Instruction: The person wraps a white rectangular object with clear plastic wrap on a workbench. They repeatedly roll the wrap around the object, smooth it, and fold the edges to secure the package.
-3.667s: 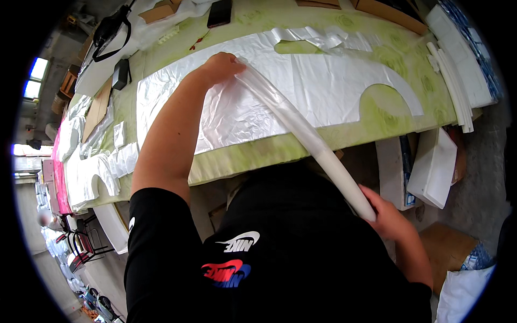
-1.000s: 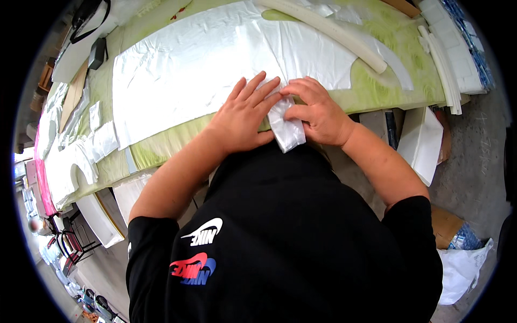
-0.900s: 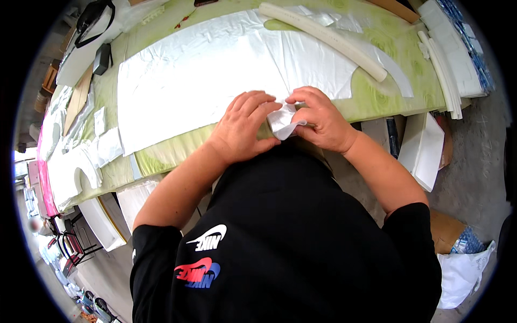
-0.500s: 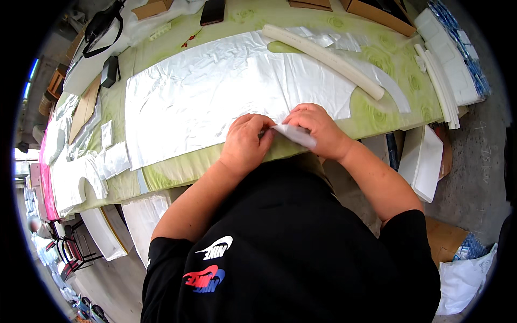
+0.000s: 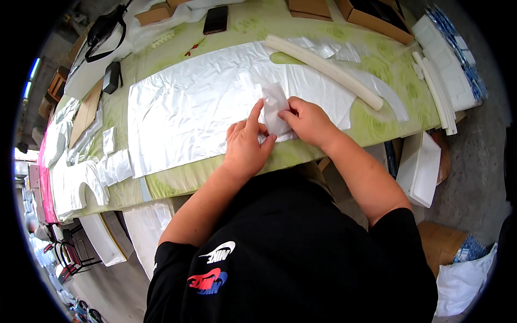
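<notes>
A small, whitish translucent plastic bag (image 5: pixel 276 102) stands tilted above the table's near edge. Between the thumb and fingers of my right hand (image 5: pixel 311 123) its right side is pinched. My left hand (image 5: pixel 245 144) is at the bag's lower left, index finger stretched up along its edge and thumb held apart; the other fingers are partly curled. Beneath both hands spreads a large, wrinkled, silvery-white plastic sheet (image 5: pixel 183 113). Whatever the bag may contain cannot be made out.
A long cream tube (image 5: pixel 328 71) lies across the sheet's right part. On the green patterned tablecloth (image 5: pixel 377 118) are a dark phone (image 5: pixel 216 20) and a black box-shaped object (image 5: pixel 111 77). Small white packets (image 5: pixel 116 166) sit at the left; cardboard boxes (image 5: pixel 377 21) stand at the far right.
The bag has gone from lying folded low between my fingers to standing upright and spread. My left index finger has straightened, and my right hand has shifted slightly left along the bag.
</notes>
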The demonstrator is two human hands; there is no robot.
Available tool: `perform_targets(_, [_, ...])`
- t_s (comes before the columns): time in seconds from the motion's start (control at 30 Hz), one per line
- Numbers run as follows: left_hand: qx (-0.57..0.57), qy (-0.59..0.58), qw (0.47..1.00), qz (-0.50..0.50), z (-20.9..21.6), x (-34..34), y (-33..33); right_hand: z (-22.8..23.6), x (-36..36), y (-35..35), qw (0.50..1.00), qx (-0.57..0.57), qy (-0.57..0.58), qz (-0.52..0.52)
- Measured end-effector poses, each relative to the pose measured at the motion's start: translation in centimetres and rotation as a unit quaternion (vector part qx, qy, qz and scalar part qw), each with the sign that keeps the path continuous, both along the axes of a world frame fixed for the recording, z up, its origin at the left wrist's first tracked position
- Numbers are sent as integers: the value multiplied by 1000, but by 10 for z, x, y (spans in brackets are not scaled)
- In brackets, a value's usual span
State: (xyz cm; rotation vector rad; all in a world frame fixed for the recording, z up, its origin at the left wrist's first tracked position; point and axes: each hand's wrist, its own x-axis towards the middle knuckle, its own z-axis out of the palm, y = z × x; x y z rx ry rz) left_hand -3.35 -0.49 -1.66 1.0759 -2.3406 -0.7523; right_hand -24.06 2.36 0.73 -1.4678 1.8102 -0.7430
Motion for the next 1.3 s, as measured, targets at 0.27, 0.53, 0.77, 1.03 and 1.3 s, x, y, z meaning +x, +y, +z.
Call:
perform_targets(0.27, [-35, 26, 999, 26, -9, 7, 4, -26, -4, 6, 982, -34, -186, 7])
perform_targets(0.53, [-103, -31, 993, -50, 3, 6, 6, -10, -6, 32, 974, -114, -137, 140])
perform_targets(0.77, [-35, 65, 997, 18, -4, 4, 5, -26, -15, 23, 968, -149, -55, 195])
perform_targets(1.03, [-56, -5, 998, 2, -1, 6, -9, -11, -11, 4, 978, 34, -206, 33])
perform_targets(1.3, [0, 40, 998, 50, -4, 0, -12, 9, -4, -27, 976, 151, -155, -31])
